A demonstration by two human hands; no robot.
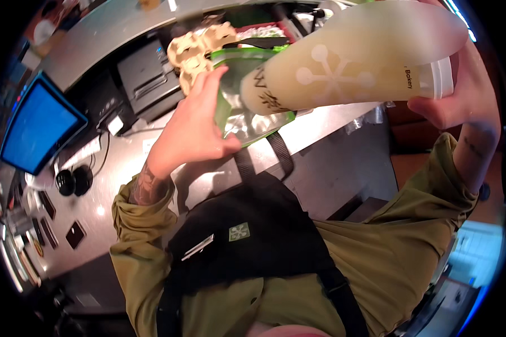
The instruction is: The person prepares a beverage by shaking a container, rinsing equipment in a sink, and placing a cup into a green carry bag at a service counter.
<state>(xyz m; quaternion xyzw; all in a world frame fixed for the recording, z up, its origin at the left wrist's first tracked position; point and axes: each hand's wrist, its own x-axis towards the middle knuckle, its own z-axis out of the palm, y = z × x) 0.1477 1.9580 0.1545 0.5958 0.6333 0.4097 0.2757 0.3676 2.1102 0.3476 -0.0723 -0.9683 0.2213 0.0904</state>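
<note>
My right hand point(455, 97) grips a tall clear cup point(341, 80) near its white rim. The cup is tilted almost on its side and full of a pale, milky drink. A white branching emblem and writing mark its wall; its upper right part is blurred. The cup's base reaches over the mouth of a green bag point(253, 132) with a shiny silvery inside, partly covering it. My left hand point(189, 122) lies spread against the bag's left side, thumb and fingers apart at its rim. Black webbing straps point(280, 153) hang below the bag's near edge.
A moulded pulp cup carrier point(194, 52) stands behind the bag. Further left are a dark box-shaped machine point(145, 78), a lit blue screen point(40, 124) and cables. A dark phone-like slab point(76, 235) lies on the metal counter point(109, 185). My black apron point(253, 236) hangs against the counter's near edge.
</note>
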